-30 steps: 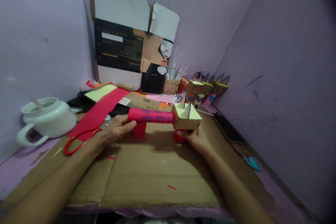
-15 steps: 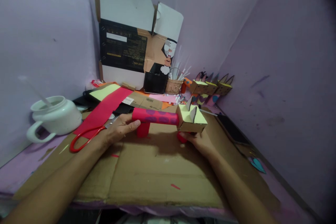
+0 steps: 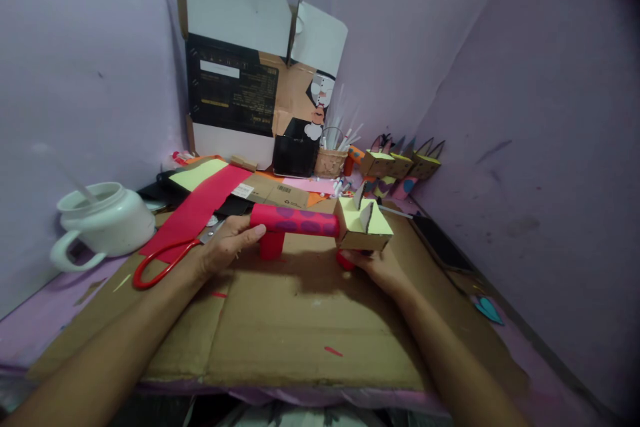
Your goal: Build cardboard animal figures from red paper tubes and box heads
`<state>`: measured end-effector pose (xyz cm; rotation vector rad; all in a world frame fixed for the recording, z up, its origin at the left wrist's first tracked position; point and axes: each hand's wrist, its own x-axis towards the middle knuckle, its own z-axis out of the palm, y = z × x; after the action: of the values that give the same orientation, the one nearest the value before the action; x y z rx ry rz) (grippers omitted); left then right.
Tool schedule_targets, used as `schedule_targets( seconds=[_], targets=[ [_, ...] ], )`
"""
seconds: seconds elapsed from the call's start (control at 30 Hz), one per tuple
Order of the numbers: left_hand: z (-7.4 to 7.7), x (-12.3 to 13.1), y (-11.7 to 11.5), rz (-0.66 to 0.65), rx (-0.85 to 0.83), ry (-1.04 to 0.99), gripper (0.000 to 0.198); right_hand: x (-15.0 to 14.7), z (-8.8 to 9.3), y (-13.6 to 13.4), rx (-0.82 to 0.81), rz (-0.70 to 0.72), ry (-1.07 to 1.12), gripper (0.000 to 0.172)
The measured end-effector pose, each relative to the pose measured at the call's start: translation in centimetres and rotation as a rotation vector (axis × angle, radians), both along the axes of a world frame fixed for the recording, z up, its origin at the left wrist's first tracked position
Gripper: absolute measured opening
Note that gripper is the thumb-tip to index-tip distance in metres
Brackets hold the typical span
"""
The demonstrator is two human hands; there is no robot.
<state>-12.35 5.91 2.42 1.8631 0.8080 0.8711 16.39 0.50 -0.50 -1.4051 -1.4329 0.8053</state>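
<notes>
A craft animal of paper and cardboard stands at mid-table. Its body is a red paper tube [image 3: 300, 220] with purple spots, on short red legs [image 3: 272, 246]. At the right end sits a cardboard box head [image 3: 364, 227] with a pale yellow top and two upright ears. My left hand [image 3: 234, 245] grips the tube's left end, thumb in front, other fingers mostly hidden behind. Under the head, my right hand [image 3: 375, 268] is closed around the red front leg, its fingertips partly hidden. Red-handled scissors [image 3: 165, 265] lie beside my left wrist.
A white mug-like pot [image 3: 107, 220] stands at left near a red paper strip [image 3: 195, 213]. Behind are an opened printed carton [image 3: 235, 87], a small basket of sticks [image 3: 331, 161] and similar box-headed animals [image 3: 400, 163]. A black phone-like slab [image 3: 443, 247] lies at right.
Both hands keep their hold on the craft animal, which has hardly moved. The whole view has shifted very slightly.
</notes>
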Motion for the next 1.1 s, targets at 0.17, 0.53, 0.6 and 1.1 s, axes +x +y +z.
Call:
schedule_targets(
  seconds=[0.17,0.53,0.6,1.1],
  targets=[
    [0.1,-0.2,0.0,0.009,0.015,0.02,0.048,-0.1,0.1,-0.1,0.006,-0.011,-0.007,0.042],
    [0.6,0.1,-0.2,-0.049,0.034,0.037,0.045,0.0,0.1,-0.1,-0.011,-0.007,0.032,0.037],
    [0.7,0.3,-0.4,-0.044,-0.008,0.017,0.042,0.0,0.2,-0.2,-0.015,0.004,0.031,0.037],
    [1.1,0.5,-0.6,-0.001,0.089,0.044,0.038,0.1,-0.1,-0.1,0.004,0.005,0.071,0.042]
  ],
)
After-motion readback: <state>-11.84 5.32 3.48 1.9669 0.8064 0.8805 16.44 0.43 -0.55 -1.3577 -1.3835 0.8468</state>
